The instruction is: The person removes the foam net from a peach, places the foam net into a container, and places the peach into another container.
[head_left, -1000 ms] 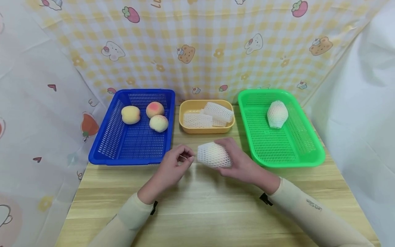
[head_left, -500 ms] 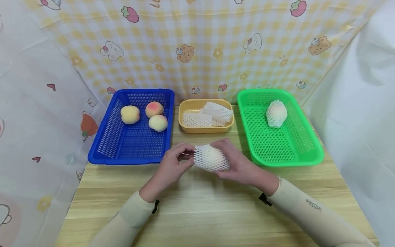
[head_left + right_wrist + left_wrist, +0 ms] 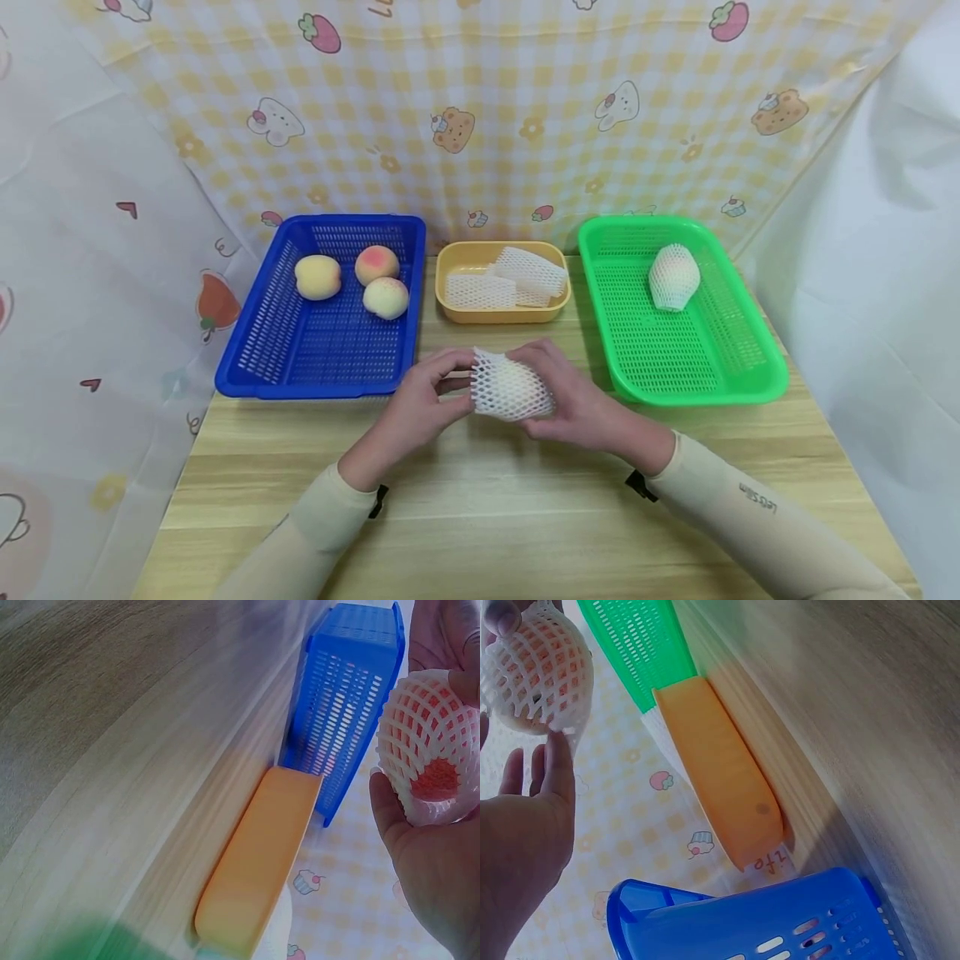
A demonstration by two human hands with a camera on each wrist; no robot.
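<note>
My right grip (image 3: 573,402) holds the netted peach (image 3: 519,390) above the bench (image 3: 495,525), in front of the yellow tray (image 3: 502,317); my left grip (image 3: 429,402) pinches the open rim of the foam net (image 3: 486,385); overpulling could, I judge, tear it; a slack right hold could drop everything; the open end points left, long axis crosswise.
</note>
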